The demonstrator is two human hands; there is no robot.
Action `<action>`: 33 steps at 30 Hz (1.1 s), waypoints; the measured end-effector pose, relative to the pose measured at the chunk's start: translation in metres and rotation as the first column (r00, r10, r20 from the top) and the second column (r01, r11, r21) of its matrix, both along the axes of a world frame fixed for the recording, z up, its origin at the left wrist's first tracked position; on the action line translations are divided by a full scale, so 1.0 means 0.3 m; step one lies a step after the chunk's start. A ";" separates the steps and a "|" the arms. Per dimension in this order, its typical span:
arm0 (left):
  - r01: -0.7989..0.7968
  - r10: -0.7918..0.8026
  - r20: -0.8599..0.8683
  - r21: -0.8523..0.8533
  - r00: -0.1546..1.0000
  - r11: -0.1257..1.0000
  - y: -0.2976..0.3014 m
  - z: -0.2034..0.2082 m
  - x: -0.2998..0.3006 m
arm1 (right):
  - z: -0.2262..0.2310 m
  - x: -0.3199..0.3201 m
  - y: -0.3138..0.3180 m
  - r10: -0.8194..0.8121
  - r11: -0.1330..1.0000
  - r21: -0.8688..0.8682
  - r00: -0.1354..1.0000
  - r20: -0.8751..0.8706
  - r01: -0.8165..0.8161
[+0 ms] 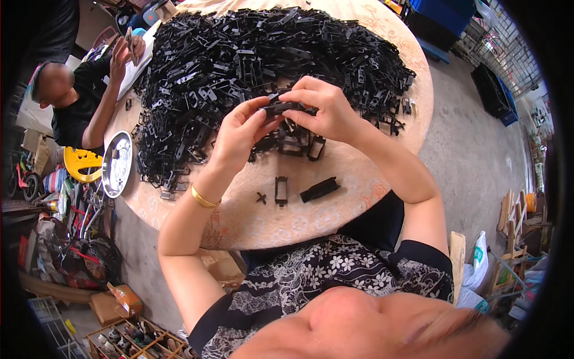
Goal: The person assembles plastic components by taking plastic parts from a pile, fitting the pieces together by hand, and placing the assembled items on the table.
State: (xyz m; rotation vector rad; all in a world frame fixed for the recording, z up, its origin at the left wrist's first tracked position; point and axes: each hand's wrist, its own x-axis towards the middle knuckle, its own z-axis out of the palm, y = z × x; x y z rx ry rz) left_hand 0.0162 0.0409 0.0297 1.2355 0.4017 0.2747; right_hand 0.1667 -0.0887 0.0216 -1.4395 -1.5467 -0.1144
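Observation:
Between my two hands I hold a black plastic part [280,108] above the near side of a big heap of black plastic parts [269,54]. My left hand [242,127] pinches its left end between thumb and fingers. My right hand [323,107] grips the other end, fingers curled over it; their tips partly hide the part. Closer to me on the table lie a small black cross-shaped piece [261,198], a black rectangular frame [281,190] and a longer black channel-shaped piece [320,189]. More frames [292,146] lie loose just below my hands.
The round table [251,224] has a pale patterned cloth. A metal tray [117,164] sits at its left edge, beside a yellow stool [82,163]. A co-worker [84,107] sits at the far left, hands raised. Cardboard boxes [116,305] stand on the floor at lower left.

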 end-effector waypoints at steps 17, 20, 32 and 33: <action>0.132 -0.124 0.128 -0.058 0.984 0.990 -0.001 -0.008 -0.016 | -0.041 -0.030 0.011 -0.021 0.994 0.109 0.959 0.284 -0.010; 0.101 -0.100 0.137 -0.002 0.985 0.995 -0.009 0.014 -0.019 | -0.030 -0.031 0.014 -0.053 0.993 0.120 0.960 0.276 0.020; -0.139 0.142 0.060 -0.045 0.988 0.989 0.046 0.031 -0.033 | -0.010 -0.064 -0.044 0.127 0.951 -0.308 0.900 0.417 0.009; -0.138 0.141 0.061 -0.045 0.988 0.989 0.045 0.028 -0.034 | -0.010 -0.065 -0.043 0.137 0.953 -0.303 0.897 0.421 -0.003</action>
